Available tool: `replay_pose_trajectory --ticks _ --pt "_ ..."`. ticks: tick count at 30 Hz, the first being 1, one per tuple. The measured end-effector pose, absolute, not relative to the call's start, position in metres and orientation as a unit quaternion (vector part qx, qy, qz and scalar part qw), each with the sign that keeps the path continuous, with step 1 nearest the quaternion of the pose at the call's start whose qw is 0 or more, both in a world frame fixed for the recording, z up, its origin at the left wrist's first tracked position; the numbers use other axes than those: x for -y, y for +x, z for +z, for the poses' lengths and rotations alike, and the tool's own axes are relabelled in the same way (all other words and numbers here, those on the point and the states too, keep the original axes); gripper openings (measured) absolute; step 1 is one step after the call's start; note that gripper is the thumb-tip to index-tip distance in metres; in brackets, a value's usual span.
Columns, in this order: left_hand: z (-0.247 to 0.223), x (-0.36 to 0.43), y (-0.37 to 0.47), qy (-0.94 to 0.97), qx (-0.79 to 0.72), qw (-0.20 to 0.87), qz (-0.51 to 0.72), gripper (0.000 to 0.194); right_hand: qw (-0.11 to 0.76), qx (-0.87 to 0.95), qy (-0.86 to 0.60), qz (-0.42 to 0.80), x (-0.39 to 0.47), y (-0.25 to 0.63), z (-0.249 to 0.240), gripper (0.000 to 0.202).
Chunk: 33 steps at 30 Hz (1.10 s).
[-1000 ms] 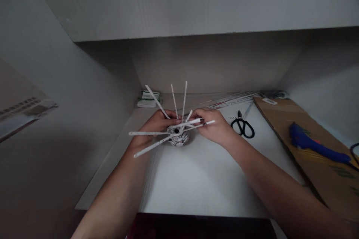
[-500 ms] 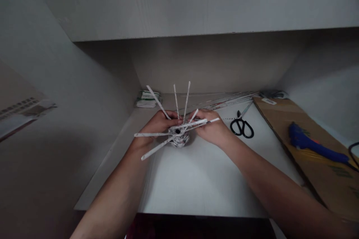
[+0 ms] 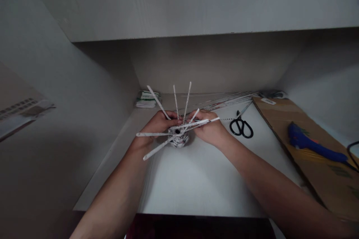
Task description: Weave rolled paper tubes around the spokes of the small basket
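A small woven paper basket point(image 3: 179, 141), made of rolled newsprint, is held above the white tabletop point(image 3: 193, 190). Several white paper tubes point(image 3: 155, 151) fan out from its rim, and a dark hole shows at its middle. My left hand point(image 3: 164, 121) is closed on the far left of the rim, thumb pointing inward. On the other side, my right hand point(image 3: 207, 125) is pinched close to the rim where several tubes meet; crossing tubes partly hide its fingertips. The fingertips of both hands nearly meet behind the basket.
Black-handled scissors point(image 3: 241, 129) lie right of my right hand. Behind them stretches a bundle of thin paper sticks point(image 3: 224, 100). A blue glue gun point(image 3: 314, 145) rests on flat cardboard point(image 3: 280, 119) at the right. A folded white-and-green cloth point(image 3: 147, 99) sits at the back left, and a white panel point(image 3: 196, 7) overhangs the tabletop.
Both hands keep their hold on the basket. The tubes at the left and right have shifted very slightly to the right; little else differs.
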<state>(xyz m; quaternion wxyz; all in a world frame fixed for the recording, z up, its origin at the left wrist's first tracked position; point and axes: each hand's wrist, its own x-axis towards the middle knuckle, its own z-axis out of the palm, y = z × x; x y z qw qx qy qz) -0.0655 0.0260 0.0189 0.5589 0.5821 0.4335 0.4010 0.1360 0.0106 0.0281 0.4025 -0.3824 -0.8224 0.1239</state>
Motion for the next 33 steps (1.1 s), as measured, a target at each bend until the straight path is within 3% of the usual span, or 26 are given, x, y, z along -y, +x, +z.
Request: replay_pose_trajectory --ticks 17,24,33 --pt "0.012 -0.031 -0.068 0.578 -0.440 0.564 0.393 0.029 0.382 0.834 -0.383 0.111 -0.013 0.134 0.025 0.011" --pt "0.012 -0.033 -0.067 0.582 -0.401 0.581 0.403 0.036 0.364 0.815 -0.414 0.177 -0.015 0.141 0.031 0.012" --pt "0.012 -0.031 -0.069 0.640 -0.342 0.573 0.380 0.027 0.301 0.844 -0.419 0.144 -0.007 0.135 0.033 0.011"
